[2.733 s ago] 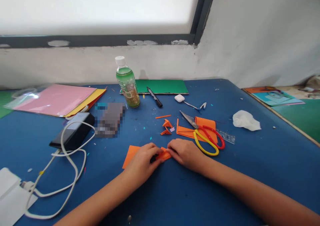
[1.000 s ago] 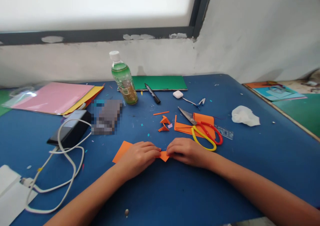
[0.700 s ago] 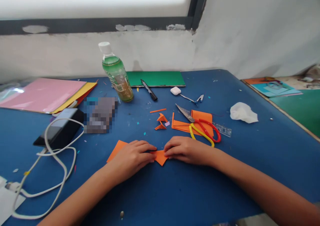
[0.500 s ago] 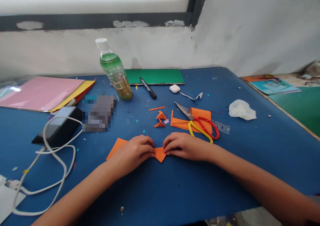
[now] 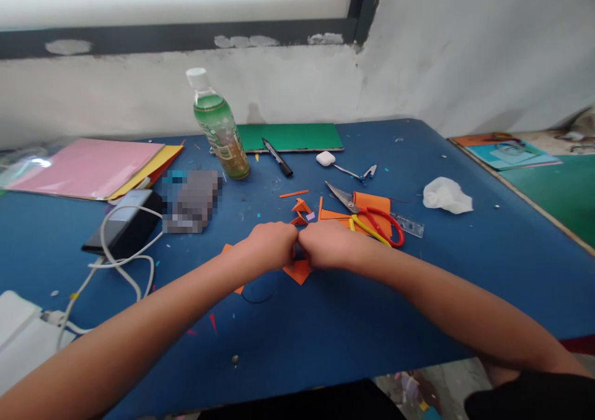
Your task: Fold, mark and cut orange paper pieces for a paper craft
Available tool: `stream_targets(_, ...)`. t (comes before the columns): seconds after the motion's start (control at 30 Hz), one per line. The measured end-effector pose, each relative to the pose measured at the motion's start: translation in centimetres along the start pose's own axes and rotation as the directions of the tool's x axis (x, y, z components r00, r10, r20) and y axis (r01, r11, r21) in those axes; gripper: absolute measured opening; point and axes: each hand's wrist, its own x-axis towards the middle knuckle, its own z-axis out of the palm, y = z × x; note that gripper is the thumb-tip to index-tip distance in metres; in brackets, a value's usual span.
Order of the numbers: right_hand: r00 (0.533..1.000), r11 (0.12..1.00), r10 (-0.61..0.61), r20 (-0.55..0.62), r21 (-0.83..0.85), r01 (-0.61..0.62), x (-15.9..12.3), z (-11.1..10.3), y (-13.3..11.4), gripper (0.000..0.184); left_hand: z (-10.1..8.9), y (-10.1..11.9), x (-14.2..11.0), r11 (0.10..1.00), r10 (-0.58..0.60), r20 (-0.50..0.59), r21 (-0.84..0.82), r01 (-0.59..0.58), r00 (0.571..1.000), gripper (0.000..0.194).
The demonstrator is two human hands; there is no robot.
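Over the middle of the blue table (image 5: 325, 333), my left hand (image 5: 273, 245) and my right hand (image 5: 325, 245) meet knuckle to knuckle, both closed. Beneath them an orange piece of paper (image 5: 299, 273) pokes out toward me, its tip pointed; both hands press on it and their fingertips are hidden. Another orange sheet (image 5: 227, 247) is mostly covered by my left forearm. Just beyond the hands lie small folded orange pieces (image 5: 302, 206). Scissors (image 5: 372, 218) with red and yellow handles rest on orange paper strips (image 5: 334, 215) beyond my right hand.
A green-labelled bottle (image 5: 220, 132) stands at the back left, near a black marker (image 5: 277, 158) and a green board (image 5: 297, 136). A white cable (image 5: 125, 265) loops by a black device (image 5: 123, 225) on the left. Crumpled white tissue (image 5: 446, 196) lies right.
Both hands have come together over the orange paper and curled into fists, covering its upper part. Before, they were slightly apart, with fingers on its edges.
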Motion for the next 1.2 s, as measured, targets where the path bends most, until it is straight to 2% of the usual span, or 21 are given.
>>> stream_targets(0.1, 0.999, 1.0, 0.005, 0.035, -0.011, -0.004, -0.3, -0.1, 0.2, 0.014, 0.4, -0.4, -0.2, 0.999, 0.037, 0.017, -0.003, -0.037, 0.999, 0.011)
stream_targets(0.2, 1.0, 1.0, -0.004, 0.021, 0.011, 0.003, -0.8, 0.3, 0.6, 0.012, 1.3, -1.1, -0.7, 0.995, 0.097, -0.004, -0.032, -0.097, 0.995, 0.012)
stream_targets(0.4, 0.986, 0.995, -0.032, -0.161, 0.086, 0.046, -2.1, 3.1, 1.4, 0.016, 3.4, -1.9, -2.8, 0.976, 0.202, -0.141, -0.056, -0.211, 0.969, 0.02)
stream_targets(0.47, 0.961, 0.988, -0.072, -0.267, 0.114, 0.106, -2.4, 4.6, 1.8, 0.016, 4.5, -2.1, -3.8, 0.958, 0.279, -0.238, 0.004, -0.286, 0.93, 0.022)
stream_targets(0.57, 0.89, 0.975, -0.162, -0.427, 0.071, 0.212, -2.9, 6.8, 2.3, 0.017, 6.3, -2.4, -4.8, 0.917, 0.396, -0.385, 0.203, -0.343, 0.833, 0.025)
stream_targets(0.63, 0.84, 0.968, -0.217, -0.497, 0.002, 0.251, -3.2, 7.9, 2.5, 0.019, 7.4, -2.4, -5.3, 0.886, 0.452, -0.431, 0.316, -0.338, 0.781, 0.026)
stream_targets(0.7, 0.792, 0.959, -0.265, -0.549, -0.068, 0.274, -3.4, 8.6, 2.6, 0.021, 8.2, -2.3, -5.5, 0.867, 0.479, -0.45, 0.378, -0.325, 0.754, 0.027)
stream_targets(0.8, 0.763, 0.954, -0.278, -0.583, -0.077, 0.288, -3.4, 8.9, 2.7, 0.022, 8.5, -2.1, -5.6, 0.866, 0.475, -0.455, 0.391, -0.311, 0.753, 0.028)
stream_targets(0.97, 0.779, 0.939, -0.163, -0.606, 0.148, 0.312, -2.8, 8.5, 3.0, 0.015, 7.6, -2.0, -5.1, 0.922, 0.387, -0.466, 0.226, -0.315, 0.796, 0.024)
stream_targets(1.07, 0.76, 0.936, -0.223, -0.61, 0.082, 0.341, -2.5, 8.5, 3.1, 0.017, 7.4, -2.2, -4.7, 0.936, 0.349, -0.487, 0.142, -0.321, 0.801, 0.022)
stream_targets(1.2, 0.737, 0.953, -0.254, -0.626, -0.029, 0.303, -2.3, 8.9, 2.9, 0.019, 7.9, -2.7, -4.4, 0.928, 0.352, -0.545, 0.097, -0.36, 0.761, 0.023)
